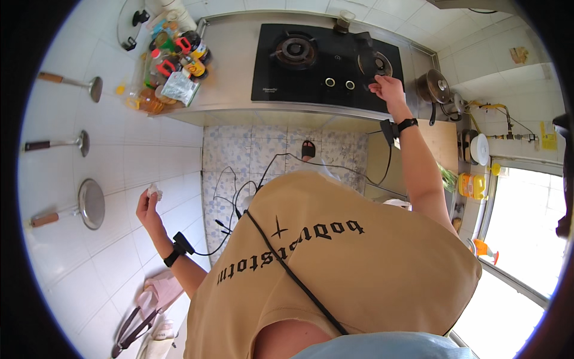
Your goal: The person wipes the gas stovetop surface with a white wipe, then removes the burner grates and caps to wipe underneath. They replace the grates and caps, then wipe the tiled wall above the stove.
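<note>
My left hand point(147, 211) is raised at the left, away from the counter, and pinches a crumpled white tissue point(155, 192). Over the black glass gas hob point(296, 87), my right hand point(389, 93) reaches in from the right with its fingers curled together. Its fingertips are just in front of the right burner point(380, 65); whether they hold anything is unclear. A dark, blurred shape point(364, 42) stands over the left side of that burner. The left burner point(295, 49) carries a pan support. Two ringed knobs point(340, 84) sit between the burners.
Bottles and packets point(179, 67) crowd the counter's left end. A glass jar point(344, 21) stands behind the hob, and a lidded saucepan point(433, 87) to its right. Black cables point(287, 155) trail from my wrists. Ladles point(95, 89) and a skimmer point(91, 204) hang on the left wall.
</note>
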Tool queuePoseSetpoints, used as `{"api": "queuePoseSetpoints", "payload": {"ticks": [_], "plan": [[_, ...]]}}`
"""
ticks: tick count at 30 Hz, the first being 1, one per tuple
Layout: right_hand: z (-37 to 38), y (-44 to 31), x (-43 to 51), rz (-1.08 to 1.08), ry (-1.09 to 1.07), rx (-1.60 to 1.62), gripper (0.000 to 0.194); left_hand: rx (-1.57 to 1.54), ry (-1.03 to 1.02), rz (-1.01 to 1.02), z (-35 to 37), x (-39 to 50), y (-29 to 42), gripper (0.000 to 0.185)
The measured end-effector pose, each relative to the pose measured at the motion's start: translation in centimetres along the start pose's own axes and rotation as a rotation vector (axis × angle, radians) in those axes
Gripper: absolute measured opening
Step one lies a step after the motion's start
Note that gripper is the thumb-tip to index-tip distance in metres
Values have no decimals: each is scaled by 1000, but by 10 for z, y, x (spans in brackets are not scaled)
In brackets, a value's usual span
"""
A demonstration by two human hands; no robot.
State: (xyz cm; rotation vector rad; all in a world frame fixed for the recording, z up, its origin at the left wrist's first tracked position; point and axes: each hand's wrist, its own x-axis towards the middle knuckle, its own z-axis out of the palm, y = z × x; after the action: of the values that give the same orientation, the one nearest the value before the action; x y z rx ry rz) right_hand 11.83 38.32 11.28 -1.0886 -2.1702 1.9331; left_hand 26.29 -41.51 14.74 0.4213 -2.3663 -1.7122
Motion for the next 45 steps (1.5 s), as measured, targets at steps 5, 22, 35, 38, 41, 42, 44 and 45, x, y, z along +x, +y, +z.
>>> {"api": "queuePoseSetpoints", "payload": {"ticks": [5,22,35,38,41,42,44,45], "plan": [[-23,33,54,-68,134,-286,31,12,-16,-37,38,46,19,30],[-54,82,157,-143,200,-738,40,31,92,-192,107,23,69,31],[-15,97,140,-247,331,-1004,34,35,88,-240,121,33,63,31],[-11,102,140,-244,335,-1022,34,30,90,-247,123,33,62,31],[-8,108,142,-269,333,-1037,34,28,87,-250,126,33,60,30],[-6,110,143,-285,328,-1044,34,23,105,-261,126,30,59,30],[-3,114,145,-281,315,-1037,34,35,93,-255,129,25,59,30],[0,116,146,-276,301,-1035,33,26,93,-236,130,22,59,30]]}}
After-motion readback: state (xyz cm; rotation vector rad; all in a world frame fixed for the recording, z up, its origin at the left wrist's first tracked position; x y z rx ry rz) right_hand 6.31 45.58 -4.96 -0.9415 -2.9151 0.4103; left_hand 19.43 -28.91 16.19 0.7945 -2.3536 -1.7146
